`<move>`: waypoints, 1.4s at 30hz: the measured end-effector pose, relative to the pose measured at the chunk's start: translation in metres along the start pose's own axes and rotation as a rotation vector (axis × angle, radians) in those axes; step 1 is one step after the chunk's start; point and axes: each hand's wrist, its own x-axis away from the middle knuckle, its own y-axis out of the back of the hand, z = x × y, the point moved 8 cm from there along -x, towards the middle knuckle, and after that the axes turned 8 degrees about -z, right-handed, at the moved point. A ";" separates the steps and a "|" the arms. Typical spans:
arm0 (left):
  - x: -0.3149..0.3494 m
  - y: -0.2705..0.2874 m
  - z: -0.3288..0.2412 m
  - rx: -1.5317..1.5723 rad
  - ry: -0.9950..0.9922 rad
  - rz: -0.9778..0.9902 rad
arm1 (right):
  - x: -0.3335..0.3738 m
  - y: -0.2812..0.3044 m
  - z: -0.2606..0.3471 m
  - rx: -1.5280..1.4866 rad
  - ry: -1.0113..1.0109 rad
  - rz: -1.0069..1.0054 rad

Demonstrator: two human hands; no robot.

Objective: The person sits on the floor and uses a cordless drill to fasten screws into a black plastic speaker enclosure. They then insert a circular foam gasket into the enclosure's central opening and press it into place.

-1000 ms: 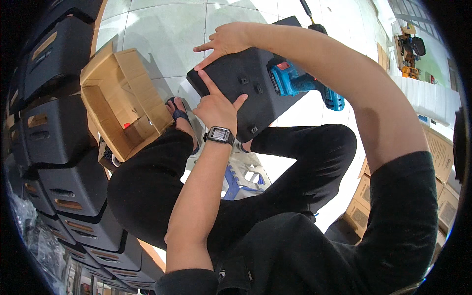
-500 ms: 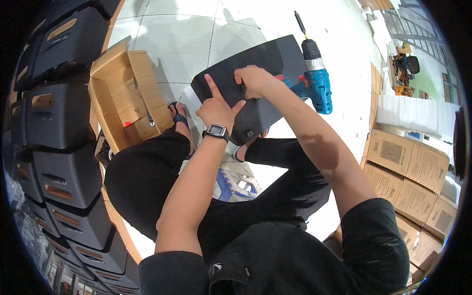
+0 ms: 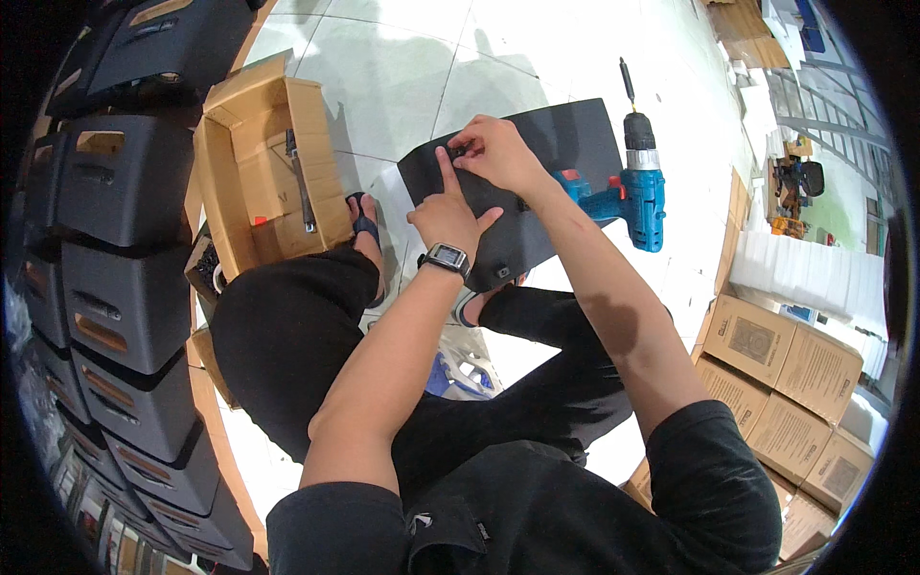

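Observation:
A black panel-like piece [image 3: 565, 134] lies between my feet. My left hand [image 3: 448, 217] rests on it, index finger stretched toward its far left corner and thumb spread out to the right. My right hand [image 3: 500, 155] reaches over from the right, its fingers pinched on a small dark part [image 3: 458, 151] beside the left index fingertip; its exact shape is hidden. A small square black fitting [image 3: 501, 273] sits near the panel's close edge. The blue cordless drill [image 3: 648, 192] lies at the right, its battery end overlapping the panel and its bit pointing away.
An open cardboard box [image 3: 230, 172] at the left holds a dark bar-shaped tool [image 3: 302, 182] and a small red item. Stacked dark cabinets [image 3: 125, 182] line the left side. Printed cartons [image 3: 767, 335] and white sheets [image 3: 815, 259] stand at the right. A blue-and-white object [image 3: 460, 374] lies between my legs.
My right hand has moved across the panel to the left index fingertip, carrying the small dark part. The left hand keeps its place on the panel. The whole view has shifted slightly.

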 end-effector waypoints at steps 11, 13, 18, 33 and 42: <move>0.000 0.001 -0.001 -0.062 0.012 -0.035 | -0.010 -0.005 -0.003 -0.051 -0.012 0.133; 0.000 0.001 -0.002 -0.077 0.014 -0.023 | -0.013 -0.006 0.004 -0.090 0.076 0.201; 0.000 0.000 -0.001 -0.075 0.026 -0.029 | -0.035 0.016 0.009 0.111 0.160 0.256; 0.000 0.001 -0.002 -0.095 0.010 -0.056 | -0.017 0.003 0.009 0.084 0.268 0.243; 0.001 0.003 -0.001 -0.061 0.021 -0.074 | -0.009 0.004 0.004 -0.024 0.150 0.177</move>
